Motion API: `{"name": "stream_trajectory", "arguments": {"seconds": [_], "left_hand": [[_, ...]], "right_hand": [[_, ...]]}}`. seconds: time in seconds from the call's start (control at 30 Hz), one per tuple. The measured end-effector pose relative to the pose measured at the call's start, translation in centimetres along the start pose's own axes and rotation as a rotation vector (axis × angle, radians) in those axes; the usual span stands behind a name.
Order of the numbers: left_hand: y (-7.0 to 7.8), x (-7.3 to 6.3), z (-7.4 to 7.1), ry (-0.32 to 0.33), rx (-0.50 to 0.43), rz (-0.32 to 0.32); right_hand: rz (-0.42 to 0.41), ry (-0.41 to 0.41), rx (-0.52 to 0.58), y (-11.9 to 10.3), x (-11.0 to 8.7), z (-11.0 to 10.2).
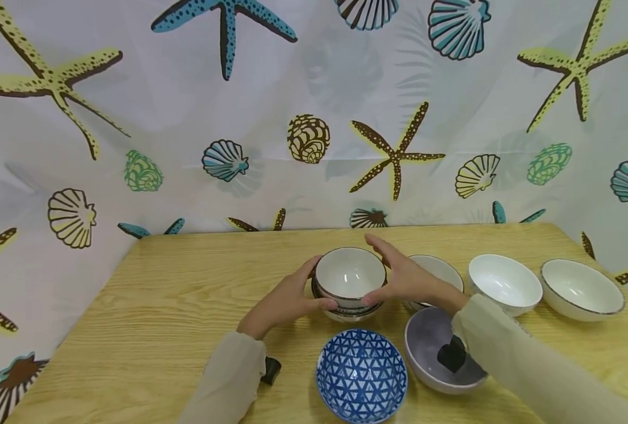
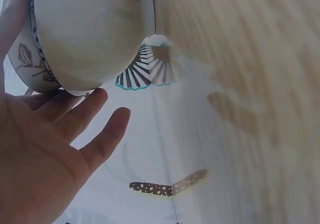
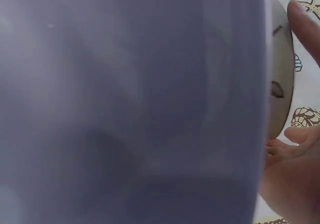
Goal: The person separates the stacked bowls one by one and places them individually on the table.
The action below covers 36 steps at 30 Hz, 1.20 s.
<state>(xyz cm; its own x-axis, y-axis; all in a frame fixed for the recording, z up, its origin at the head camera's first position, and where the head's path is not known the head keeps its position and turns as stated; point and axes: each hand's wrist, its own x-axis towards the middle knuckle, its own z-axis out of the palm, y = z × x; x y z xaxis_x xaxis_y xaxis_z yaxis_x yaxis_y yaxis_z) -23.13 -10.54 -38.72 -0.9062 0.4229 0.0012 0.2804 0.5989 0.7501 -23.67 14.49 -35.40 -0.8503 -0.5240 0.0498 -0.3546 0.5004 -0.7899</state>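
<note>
A white bowl (image 1: 350,274) with a dark rim sits on top of another bowl (image 1: 348,317) in a stack. My left hand (image 1: 287,297) holds the stack from the left, thumb at the front and fingers around the far side. From the right, my right hand (image 1: 406,278) grips the upper bowl between thumb and fingers. In the left wrist view, leaf drawings show on the upper bowl's outside (image 2: 22,59), and the fingertips touch the lower bowl (image 2: 90,34). A purple-grey bowl (image 3: 135,94) fills most of the right wrist view, hiding part of the stack.
A blue patterned bowl (image 1: 362,376) stands in front of the stack. The purple-grey bowl lies under my right forearm. Behind it are a dark-rimmed bowl (image 1: 437,272), a plain white bowl (image 1: 505,282) and a wide oval bowl (image 1: 581,288). A shell-print cloth (image 1: 271,88) hangs behind the wooden table (image 1: 176,306).
</note>
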Motion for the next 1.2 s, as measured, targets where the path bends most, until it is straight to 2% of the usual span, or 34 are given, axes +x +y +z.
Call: {"name": "stream_trajectory", "arguments": {"seconds": [0.2, 0.63, 0.97, 1.2], "left_hand": [[0.0, 0.0, -0.2, -0.008, -0.013, 0.013], [0.1, 0.1, -0.5, -0.022, -0.002, 0.002], [0.0, -0.2, -0.4, -0.020, 0.013, -0.029], [-0.2, -0.2, -0.1, -0.027, 0.004, -0.017]], "right_hand": [[-0.027, -0.021, 0.023, 0.3, -0.4, 0.6], [-0.038, 0.050, -0.047, 0.3, -0.4, 1.5], [0.004, 0.060, -0.064, 0.6, 0.1, 2.4], [0.009, 0.122, -0.091, 0.6, -0.3, 2.5]]}}
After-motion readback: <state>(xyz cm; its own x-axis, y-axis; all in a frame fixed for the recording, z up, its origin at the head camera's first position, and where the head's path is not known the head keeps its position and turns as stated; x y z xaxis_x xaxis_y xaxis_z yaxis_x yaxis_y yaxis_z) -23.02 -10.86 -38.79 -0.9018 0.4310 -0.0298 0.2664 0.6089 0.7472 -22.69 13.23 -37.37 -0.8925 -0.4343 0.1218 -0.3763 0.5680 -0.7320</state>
